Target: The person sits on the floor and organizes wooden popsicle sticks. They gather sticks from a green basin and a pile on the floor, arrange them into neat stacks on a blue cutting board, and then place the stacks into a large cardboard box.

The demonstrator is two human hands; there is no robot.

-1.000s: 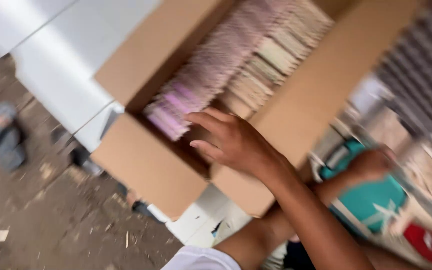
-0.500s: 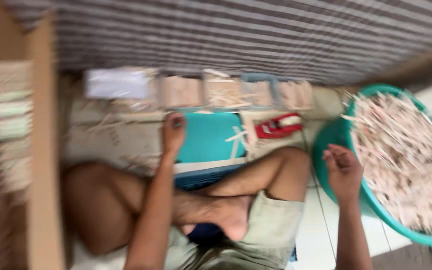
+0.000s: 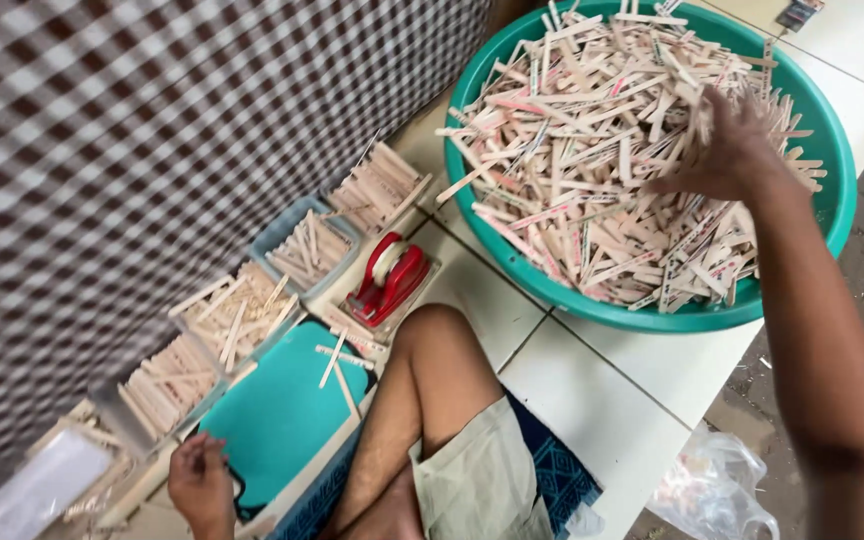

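Right hand (image 3: 727, 150) amid basin's (image 3: 832, 200) sticks (image 3: 592, 150)

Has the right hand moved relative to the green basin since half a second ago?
Yes. The right hand was at the near rim of the green basin; it is now further in, over the basin, on the pile of wooden sticks.

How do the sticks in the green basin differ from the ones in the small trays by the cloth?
The sticks in the green basin lie in one big jumbled heap, pointing every way; those in the small trays sit in little batches, mostly side by side. The right hand digs into the heap, while no hand touches the trays; the left hand rests by the teal board. Both are flat, pale wooden sticks.
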